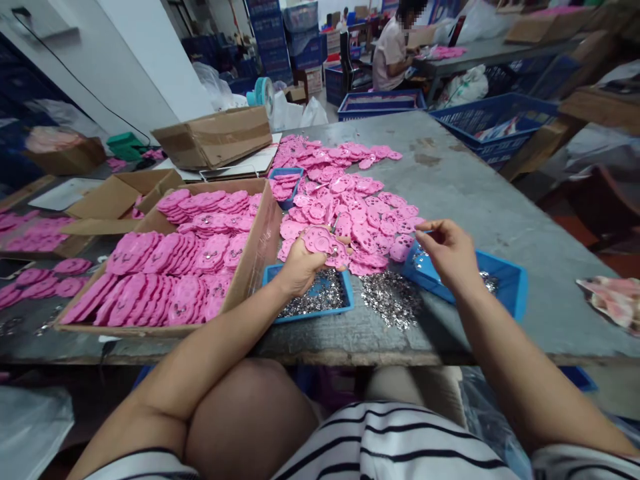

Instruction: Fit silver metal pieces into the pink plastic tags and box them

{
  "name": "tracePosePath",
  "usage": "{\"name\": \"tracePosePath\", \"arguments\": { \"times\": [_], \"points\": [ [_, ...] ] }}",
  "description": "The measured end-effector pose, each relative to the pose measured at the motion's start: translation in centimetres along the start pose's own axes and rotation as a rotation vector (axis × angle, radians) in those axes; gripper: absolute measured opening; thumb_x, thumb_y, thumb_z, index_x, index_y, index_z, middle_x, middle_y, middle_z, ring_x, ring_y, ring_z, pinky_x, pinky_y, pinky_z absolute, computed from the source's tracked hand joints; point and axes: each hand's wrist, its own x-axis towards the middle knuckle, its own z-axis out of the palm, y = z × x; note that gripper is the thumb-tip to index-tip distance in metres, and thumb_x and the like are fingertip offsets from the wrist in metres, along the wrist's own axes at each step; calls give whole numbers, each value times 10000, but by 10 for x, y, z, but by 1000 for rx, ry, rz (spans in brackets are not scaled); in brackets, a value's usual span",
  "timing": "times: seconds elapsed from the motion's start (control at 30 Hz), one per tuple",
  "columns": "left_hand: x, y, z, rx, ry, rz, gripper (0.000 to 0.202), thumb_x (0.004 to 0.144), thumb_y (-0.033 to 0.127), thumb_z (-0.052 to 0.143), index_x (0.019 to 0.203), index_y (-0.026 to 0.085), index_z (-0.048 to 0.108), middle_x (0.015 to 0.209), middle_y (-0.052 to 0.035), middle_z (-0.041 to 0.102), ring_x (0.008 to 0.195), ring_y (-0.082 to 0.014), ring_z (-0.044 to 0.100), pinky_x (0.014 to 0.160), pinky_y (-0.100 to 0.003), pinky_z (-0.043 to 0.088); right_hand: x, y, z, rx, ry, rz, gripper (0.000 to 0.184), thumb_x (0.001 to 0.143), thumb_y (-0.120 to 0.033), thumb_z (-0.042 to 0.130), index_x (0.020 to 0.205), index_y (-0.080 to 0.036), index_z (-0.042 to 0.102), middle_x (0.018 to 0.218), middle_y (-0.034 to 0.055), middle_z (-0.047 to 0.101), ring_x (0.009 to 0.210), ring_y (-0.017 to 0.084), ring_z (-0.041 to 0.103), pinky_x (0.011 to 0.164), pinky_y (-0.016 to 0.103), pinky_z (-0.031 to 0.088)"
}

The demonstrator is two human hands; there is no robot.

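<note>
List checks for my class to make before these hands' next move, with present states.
1. Left hand holds a pink piece: ok.
2. Right hand holds a part: cannot tell; too small to see.
3. Left blue tray stocked with metal parts: ok.
4. Metal parts all contained: not ok; a loose pile lies on the table.
5. Cardboard box open: ok; stacked pieces stand inside in rows.

From my remote station I can read no words, numbers or signs; marking on the blue crate (515, 141) beside the table (480, 207) is too blurred.
</note>
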Motion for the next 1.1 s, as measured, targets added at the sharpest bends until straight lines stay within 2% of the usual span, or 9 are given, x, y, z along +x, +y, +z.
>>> {"name": "tracePosePath", "arguments": {
  "times": [0.07,0.13,0.2,0.27,0.53,0.7,0.87,1.0,1.1],
  "points": [
    [0,-2,-2,-3,-19,-26,485,590,174,706,1027,158,497,1040,-146,733,1030,-330,693,717,-377,609,15,10,-17,-449,-153,47,95,749,-228,639,837,-203,665,845,72,704,794,227,638,713,335,469],
    [1,-4,-4,-3,-26,-65,439,600,179,699,991,152,502,1031,-159,731,998,-337,703,643,-342,605,22,15,-24,-809,-373,96,113,761,-194,637,858,-187,694,897,104,725,842,249,660,703,323,461],
    [1,-3,-4,8,-28,-118,429,603,176,690,989,146,505,1008,-162,732,960,-337,713,585,-314,593,21,15,-22,-1018,-526,110,176,802,-180,600,938,-169,711,1004,136,729,916,260,673,714,312,465],
    [1,-1,-4,16,-32,-160,429,595,174,679,988,143,509,996,-162,732,942,-336,718,564,-307,589,16,12,-15,-1106,-572,108,261,848,-156,529,1039,-157,706,1103,157,714,992,263,675,739,307,472],
    [0,4,-4,-7,-51,-196,384,624,166,619,994,161,517,1010,-142,738,881,-303,730,487,-257,550,4,-4,2,-1088,-668,135,349,905,-162,447,1165,-108,673,1196,217,688,1135,299,651,802,306,482],
    [0,3,-4,-8,-46,-202,500,604,138,627,1091,145,517,1051,-158,728,875,-305,728,470,-250,534,2,-4,1,-1067,-679,83,328,916,-169,440,1131,-97,677,1194,227,684,1117,306,657,783,299,470],
    [1,-1,-5,-2,-51,-216,573,593,136,629,1150,161,494,1029,-137,733,814,-270,732,475,-243,530,3,3,-6,-1083,-607,76,317,911,-126,408,1100,-122,663,1143,193,713,1053,274,681,750,283,453],
    [3,-6,-5,-16,-59,-192,479,582,161,642,1037,170,491,989,-127,735,778,-260,732,463,-242,525,10,4,-16,-1071,-544,91,293,901,-104,407,1056,-134,654,1077,180,729,973,251,695,714,275,436],
    [4,-6,-4,4,-73,-188,440,574,176,675,974,168,492,950,-116,737,733,-241,728,454,-227,513,13,-5,-21,-950,-474,59,199,887,-136,457,926,-160,650,975,154,736,886,239,684,678,275,420]
  ]
}}
